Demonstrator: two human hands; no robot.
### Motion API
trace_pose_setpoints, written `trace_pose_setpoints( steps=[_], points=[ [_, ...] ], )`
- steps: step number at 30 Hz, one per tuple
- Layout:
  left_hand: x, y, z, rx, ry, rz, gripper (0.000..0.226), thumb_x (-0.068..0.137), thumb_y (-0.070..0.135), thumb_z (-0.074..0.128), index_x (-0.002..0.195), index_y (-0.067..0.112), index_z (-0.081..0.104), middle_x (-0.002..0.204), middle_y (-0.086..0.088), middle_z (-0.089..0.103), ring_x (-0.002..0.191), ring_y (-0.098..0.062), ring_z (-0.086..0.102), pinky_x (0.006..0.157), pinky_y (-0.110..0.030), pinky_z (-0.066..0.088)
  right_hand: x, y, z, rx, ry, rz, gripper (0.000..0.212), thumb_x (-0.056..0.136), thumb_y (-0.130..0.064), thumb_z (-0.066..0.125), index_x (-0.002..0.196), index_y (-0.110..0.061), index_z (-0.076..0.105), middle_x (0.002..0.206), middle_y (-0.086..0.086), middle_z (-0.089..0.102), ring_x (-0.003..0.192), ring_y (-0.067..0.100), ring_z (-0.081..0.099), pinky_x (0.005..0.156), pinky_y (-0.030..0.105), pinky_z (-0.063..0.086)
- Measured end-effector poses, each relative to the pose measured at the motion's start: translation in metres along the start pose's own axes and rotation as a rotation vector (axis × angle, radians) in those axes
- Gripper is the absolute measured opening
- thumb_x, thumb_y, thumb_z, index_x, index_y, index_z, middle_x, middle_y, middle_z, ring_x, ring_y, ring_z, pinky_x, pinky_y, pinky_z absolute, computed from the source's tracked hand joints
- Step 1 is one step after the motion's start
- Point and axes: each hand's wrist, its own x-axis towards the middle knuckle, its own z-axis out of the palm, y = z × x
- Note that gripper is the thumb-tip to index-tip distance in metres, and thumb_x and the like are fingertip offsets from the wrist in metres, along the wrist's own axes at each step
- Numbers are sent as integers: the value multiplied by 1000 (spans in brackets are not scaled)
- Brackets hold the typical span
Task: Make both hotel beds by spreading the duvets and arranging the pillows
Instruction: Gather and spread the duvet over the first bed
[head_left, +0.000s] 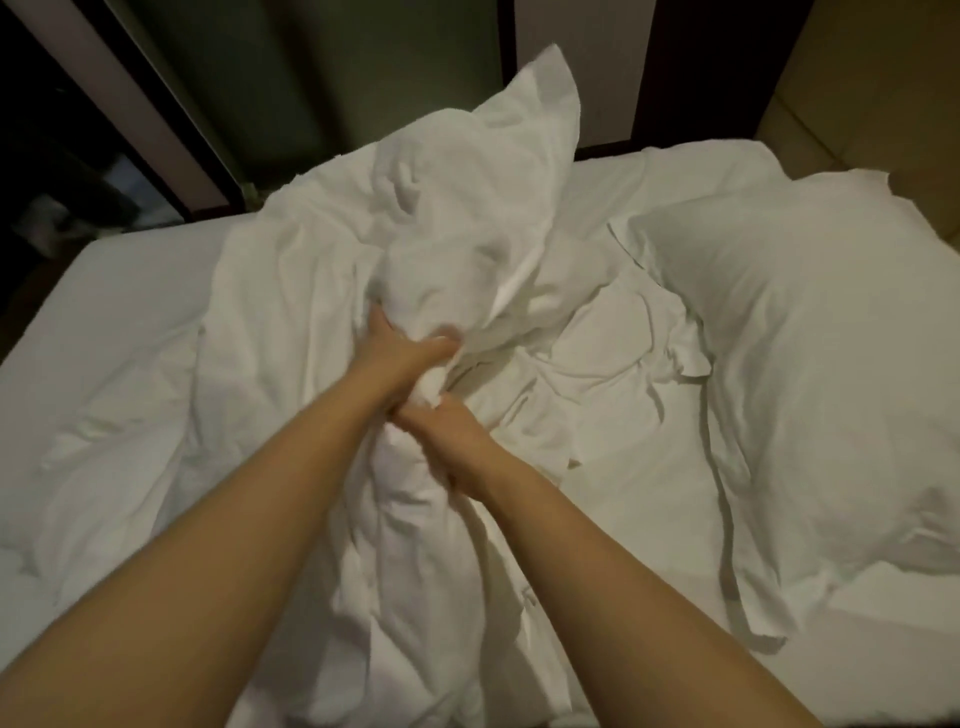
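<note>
1. Two hands hold one bunch of cloth. My left hand (402, 351) grips a gathered fold of the duvet (467, 218), fingers curled round it, on the far side of the bunch.
2. My right hand (452, 441) grips the same ridge just nearer to me, fingers wrapped into the cloth, close against the left wrist.
3. The duvet runs as a twisted ridge down the middle of the bed, from the near edge under my arms up to a raised peak toward the wall panels (311, 78). It is heavily creased and covers only the middle strip.
4. The bottom sheet (104, 312) lies bare on the left. It also shows at the near right corner.
5. One pillow (810, 353) lies on the right side, askew, its inner edge against the crumpled duvet.
6. Status, as I judge it: early.
   - Duvet spreading: not yet done; the cloth needs opening out and squaring to the edges.
   - Pillow arranging: not yet done.
   - Second bed: out of view; I cannot tell its state.
</note>
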Motion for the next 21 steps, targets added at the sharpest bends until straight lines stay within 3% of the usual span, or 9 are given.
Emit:
trace_pose_setpoints(
  steps=[1,2,4,6,9,12,18,21],
  points=[
    [11,7,-14,88,-5,20,100,77,33,74,151,17,10,147,-17,35,129,-35,42,105,-38,37,-3,-7,3,-54,-68,-16,14,91,-17,59,102,-10,63,76,-4,67,64,6,61,58,17,48],
    [18,11,-26,213,-6,45,84,82,27,68,149,16,19,141,-19,43,122,-37,47,99,-37,41,-4,-11,6,-107,-120,-17,22,89,-21,62,108,-10,63,82,-4,68,70,7,62,62,18,49],
    [25,3,-47,382,65,91,52,89,21,53,139,12,39,129,-21,53,112,-38,53,89,-36,43,-1,-15,8,-206,-166,-23,41,87,-31,65,124,-14,60,113,3,67,99,18,64,89,30,51],
    [30,-20,-67,361,177,69,41,92,16,47,132,9,48,128,-24,53,113,-40,52,93,-38,42,5,-12,3,-209,-97,-60,42,91,-35,61,130,-18,57,130,3,59,116,19,57,101,31,43],
    [44,-62,-120,390,324,-30,36,96,11,42,130,0,50,132,-27,50,119,-41,48,100,-40,38,13,18,-20,-194,154,75,61,93,-40,57,146,-20,36,146,5,41,130,22,44,103,29,37],
    [54,-94,-174,434,398,-97,33,97,13,41,123,-4,52,127,-30,51,115,-45,49,96,-44,40,20,52,-22,-178,246,231,81,90,-47,58,152,-19,16,157,9,23,140,27,30,113,38,29],
    [55,-127,-190,465,355,10,31,94,9,40,114,-5,59,119,-29,58,108,-41,56,89,-41,45,70,-6,63,162,295,-38,94,84,-51,63,153,-22,6,156,3,24,139,25,31,114,45,28],
    [62,-140,-201,482,299,141,30,95,10,41,111,-5,61,113,-26,62,103,-39,59,83,-40,47,101,-46,110,260,318,-56,105,78,-53,69,153,-28,0,154,-2,26,138,28,32,112,52,29]
  ],
)
